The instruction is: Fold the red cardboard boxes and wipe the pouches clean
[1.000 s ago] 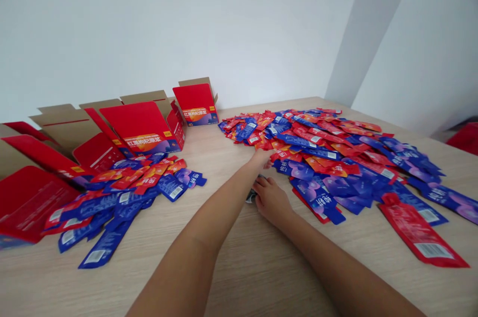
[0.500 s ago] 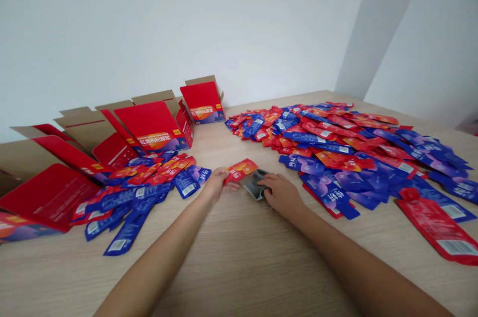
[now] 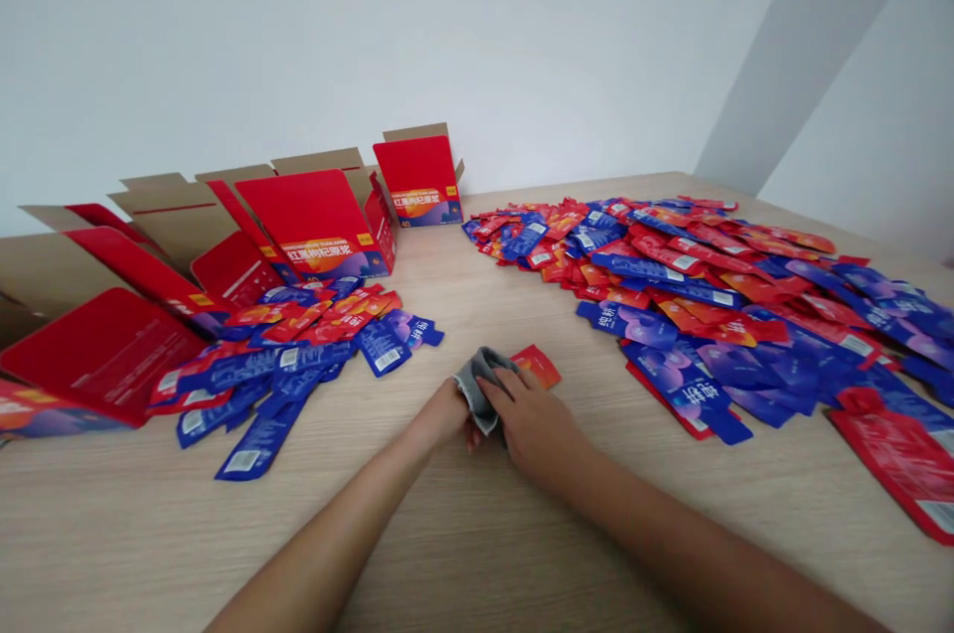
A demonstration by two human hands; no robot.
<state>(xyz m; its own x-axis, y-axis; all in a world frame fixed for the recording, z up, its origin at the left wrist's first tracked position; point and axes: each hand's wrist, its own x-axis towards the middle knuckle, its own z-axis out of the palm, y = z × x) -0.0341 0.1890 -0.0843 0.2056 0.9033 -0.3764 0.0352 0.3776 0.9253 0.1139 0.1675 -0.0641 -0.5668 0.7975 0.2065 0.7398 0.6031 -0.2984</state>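
Observation:
My right hand [image 3: 533,419] is closed on a grey cloth [image 3: 483,377], pressing it over my left hand and a red sachet. The red sachet [image 3: 543,367], with an orange patch, pokes out beyond my right hand's knuckles; the rest of it is covered. My left hand [image 3: 451,410] is curled under the cloth at the sachet's near end. Most of its fingers are hidden, with only some fingertips showing below the cloth. Both hands are just above or on the wooden table [image 3: 462,524].
A small pile of blue and red sachets [image 3: 298,355] lies to the left, before several open red cartons [image 3: 313,216]. Another open carton [image 3: 417,166] stands near the wall. On the right spreads a large heap of red and blue sachets [image 3: 693,265]. One red sachet [image 3: 894,459] lies at far right.
My right hand has brought the grey cloth left, over the red sachet and my left hand. Before, the sachet showed almost whole in my left hand. The view has shifted slightly.

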